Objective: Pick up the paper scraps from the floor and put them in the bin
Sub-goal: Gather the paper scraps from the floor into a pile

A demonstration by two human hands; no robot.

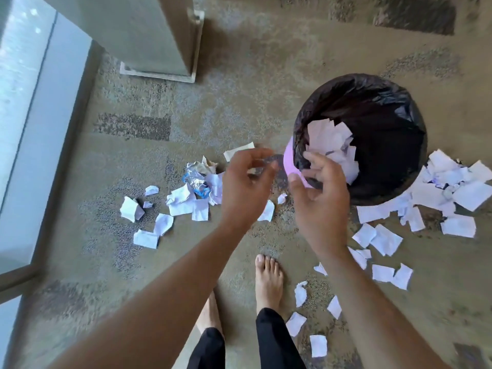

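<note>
The pink bin [288,162] with a black liner [386,107] stands on the carpet at the right. A bunch of white paper scraps [331,143] is over its near-left rim, just beyond the fingertips of my right hand [320,198]. That hand hovers at the rim with fingers spread and loose, gripping nothing. My left hand [246,185] is raised beside it, left of the bin, fingers loosely bent and blurred, with nothing seen in it. More scraps lie on the floor: a pile at the left [183,201], a heap right of the bin [452,193], and several near my feet [318,344].
A crumpled foil wrapper [195,179] and a tan paper piece [238,151] lie among the left scraps. A white cabinet base [157,73] stands at the back left, with a glass wall [32,129] along the left. My bare feet [269,283] stand on the carpet below the hands.
</note>
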